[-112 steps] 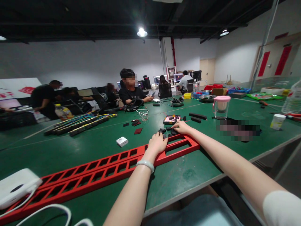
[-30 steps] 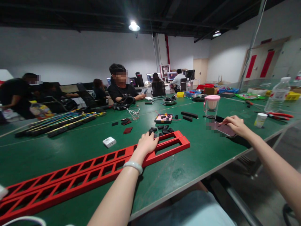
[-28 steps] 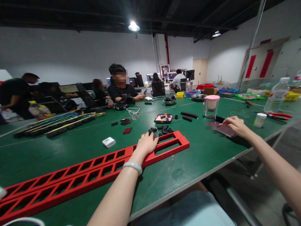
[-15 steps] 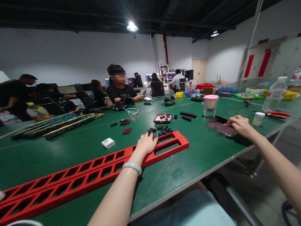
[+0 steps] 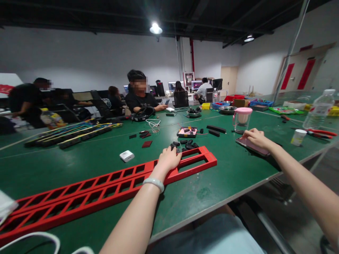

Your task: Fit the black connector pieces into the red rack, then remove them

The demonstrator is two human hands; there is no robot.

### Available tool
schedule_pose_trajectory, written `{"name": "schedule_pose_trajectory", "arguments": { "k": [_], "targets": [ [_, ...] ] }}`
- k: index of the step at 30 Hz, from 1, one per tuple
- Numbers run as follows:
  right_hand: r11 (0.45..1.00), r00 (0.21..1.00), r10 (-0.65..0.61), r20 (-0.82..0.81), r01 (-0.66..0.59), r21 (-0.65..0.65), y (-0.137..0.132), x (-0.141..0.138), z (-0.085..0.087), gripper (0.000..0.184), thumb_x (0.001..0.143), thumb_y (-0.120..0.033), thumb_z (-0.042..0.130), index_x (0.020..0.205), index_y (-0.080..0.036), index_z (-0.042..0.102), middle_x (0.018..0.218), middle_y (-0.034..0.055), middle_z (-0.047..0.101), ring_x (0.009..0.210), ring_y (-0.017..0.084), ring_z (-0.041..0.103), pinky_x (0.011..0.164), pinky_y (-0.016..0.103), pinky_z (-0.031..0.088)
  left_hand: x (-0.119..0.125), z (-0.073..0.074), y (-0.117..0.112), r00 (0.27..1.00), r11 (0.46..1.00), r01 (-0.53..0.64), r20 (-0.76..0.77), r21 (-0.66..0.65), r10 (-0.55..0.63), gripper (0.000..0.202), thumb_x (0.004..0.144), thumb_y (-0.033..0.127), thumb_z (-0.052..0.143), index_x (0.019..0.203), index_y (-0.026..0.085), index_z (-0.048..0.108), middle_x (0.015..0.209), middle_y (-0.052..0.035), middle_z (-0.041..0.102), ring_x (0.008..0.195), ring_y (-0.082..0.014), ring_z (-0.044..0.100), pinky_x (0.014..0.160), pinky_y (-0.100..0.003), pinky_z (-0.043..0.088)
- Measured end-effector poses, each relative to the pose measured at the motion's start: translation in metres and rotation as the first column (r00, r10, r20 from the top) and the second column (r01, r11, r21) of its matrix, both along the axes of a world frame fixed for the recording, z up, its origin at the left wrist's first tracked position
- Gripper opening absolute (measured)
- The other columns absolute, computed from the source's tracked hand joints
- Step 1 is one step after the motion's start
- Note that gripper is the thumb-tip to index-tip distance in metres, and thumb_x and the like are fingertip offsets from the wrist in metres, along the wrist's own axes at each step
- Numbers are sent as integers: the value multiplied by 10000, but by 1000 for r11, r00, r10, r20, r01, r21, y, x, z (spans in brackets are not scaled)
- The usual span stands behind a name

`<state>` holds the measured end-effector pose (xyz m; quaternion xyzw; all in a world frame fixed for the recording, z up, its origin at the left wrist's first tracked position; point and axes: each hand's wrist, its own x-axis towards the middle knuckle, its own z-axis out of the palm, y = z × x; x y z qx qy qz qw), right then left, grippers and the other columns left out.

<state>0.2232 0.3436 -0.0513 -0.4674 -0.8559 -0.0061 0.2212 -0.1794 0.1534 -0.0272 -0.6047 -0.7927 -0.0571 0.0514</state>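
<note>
the left hand (image 5: 169, 159) is laid flat, fingers loosely spread, on the long red metal frame with rows of open slots (image 5: 106, 181), which lies slantwise along the near edge of the green worktop (image 5: 79, 158); nothing is pinched in it. the right hand (image 5: 254, 137) is rested, fingers bent and fairly close together, on a dark flat phone (image 5: 253, 146) near the right end of the near edge; whether the phone is gripped or only touched cannot be told. a heap of small black plastic pieces (image 5: 185, 144) is seen just beyond the frame's right end, and every slot in view stands empty, so the work on the frame is judged barely begun, with the black pieces left loose.

further in, a small tray with black parts (image 5: 187, 132), a white box (image 5: 126, 156), a dark red square (image 5: 147, 144) and a clear jug with a pink lid (image 5: 242, 119) are set out. bundles of coloured cables (image 5: 76, 132) are laid towards the far left edge, a water bottle (image 5: 319, 109) towards the right. several people are seated across the worktop and at screens behind. the room is walled in white under a dark ceiling with round lamps.
</note>
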Motion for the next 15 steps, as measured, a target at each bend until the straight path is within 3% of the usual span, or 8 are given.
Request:
{"name": "schedule_pose_trajectory", "arguments": {
  "k": [9, 15],
  "targets": [
    [999, 999, -38, 14, 37, 4, 1, 1, 1, 328, 805, -281, 314, 934, -264, 615, 898, 85, 536, 938, 246, 436, 822, 483, 291, 1, 0, -1, 1000, 1000, 5, 11, 12, -6, 630, 805, 539, 214, 1280, 164, 386, 1332, -113, 354, 1183, -308, 338, 958, -410, 332],
    [993, 989, -80, -121, 90, 78, -20, 21, 10, 320, 802, -242, 301, 899, -271, 605, 1009, 22, 593, 997, 238, 430, 866, 465, 256, 0, -1, 0, 1000, 1000, 3, 8, 9, -3, 623, 803, 545, 218, 1278, 178, 387, 1340, -107, 345, 1194, -297, 331, 962, -404, 326]
  ]
}}
